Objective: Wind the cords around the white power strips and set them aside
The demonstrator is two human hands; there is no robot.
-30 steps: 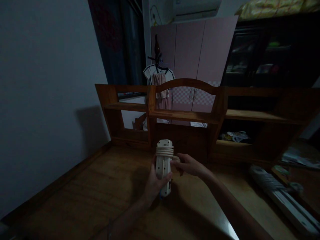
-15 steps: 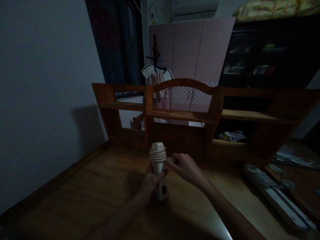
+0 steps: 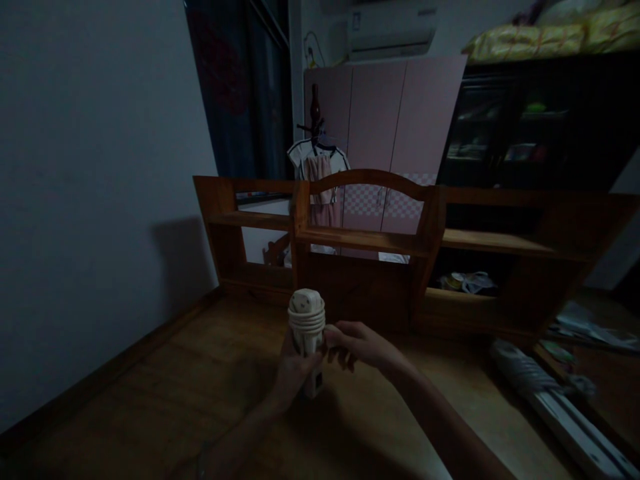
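A white power strip (image 3: 315,381) stands tilted over the wooden desk, its cord (image 3: 306,322) wound in several turns round the upper part. The plug (image 3: 305,301) sits at the top, above the coils. My left hand (image 3: 293,373) is closed round the strip's body below the coils. At the right side of the coils, my right hand (image 3: 357,343) pinches the cord between thumb and forefinger. Its other fingers curl loosely beneath, and the bit of cord in the pinch is mostly hidden.
A wooden shelf unit (image 3: 360,240) runs along the desk's back edge. On the right lies another white power strip (image 3: 565,407) with its cord wrapped round it. Plastic bags (image 3: 470,282) sit in the right shelf opening. A white wall (image 3: 100,200) borders the left side.
Both hands and the power strip have shifted slightly left. My right hand has come down closer against the coils, and its lower fingers have loosened. The view has tilted up a little.
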